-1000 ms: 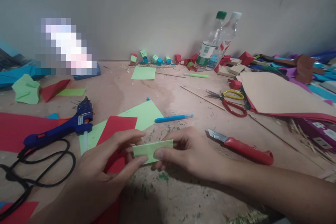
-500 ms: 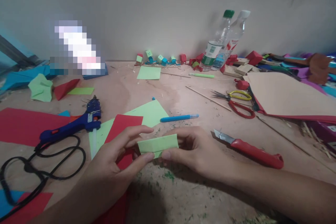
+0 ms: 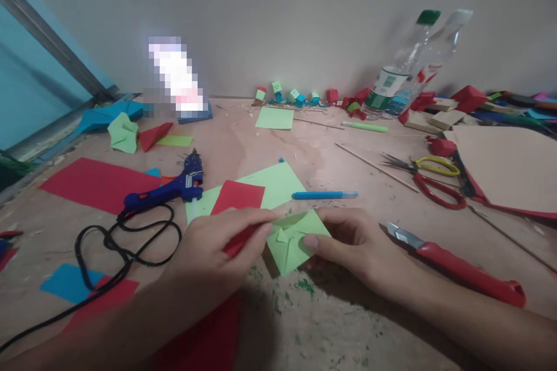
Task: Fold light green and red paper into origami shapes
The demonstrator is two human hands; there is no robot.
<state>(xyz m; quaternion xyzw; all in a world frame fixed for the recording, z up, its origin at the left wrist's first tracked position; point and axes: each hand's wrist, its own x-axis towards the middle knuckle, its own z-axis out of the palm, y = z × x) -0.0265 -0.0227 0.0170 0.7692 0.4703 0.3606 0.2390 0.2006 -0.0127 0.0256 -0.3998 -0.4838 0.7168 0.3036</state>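
A small folded green paper [image 3: 296, 246] is held up over the table between both hands, turned like a diamond with crease lines and a small raised flap. My left hand [image 3: 230, 243] pinches its left corner between thumb and fingers. My right hand [image 3: 348, 240] grips the right side, thumb pressed on the front face and fingers behind it, partly hidden. Beneath and behind the hands lie a red paper [image 3: 239, 196] and a larger green sheet [image 3: 278, 181]. A blue pen [image 3: 324, 195] rests just beyond my right hand.
To the right lie a red utility knife [image 3: 470, 269], blade out, and scissors [image 3: 435, 177]. A blue glue gun [image 3: 174, 185] with a looped black cord [image 3: 126, 255] lies left. Two plastic bottles [image 3: 387, 87] and small paper cubes [image 3: 298, 97] stand along the wall.
The green paper has turned from a narrow strip seen lengthwise to a diamond facing me, its flap now showing. My view has swung left, so everything sits further right.
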